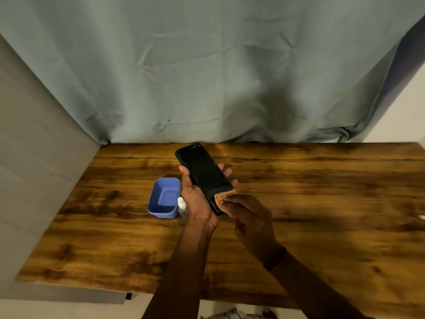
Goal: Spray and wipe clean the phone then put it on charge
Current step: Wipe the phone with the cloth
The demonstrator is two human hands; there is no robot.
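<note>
At frame centre, the left hand (197,199) wraps the phone (204,173) by its edges above the counter (322,203); the right hand (250,217) pinches an orange cloth (222,199) onto its lower end. Rigid, slick glass, probably fragile: grip the sides.

A wooden table (299,203) with dark, streaky grain carries a blue rectangular tub (164,199), open side up. Just beside the tub's right wall stands a small clear spray bottle (182,207) with a white top, touching or nearly touching it.
</note>
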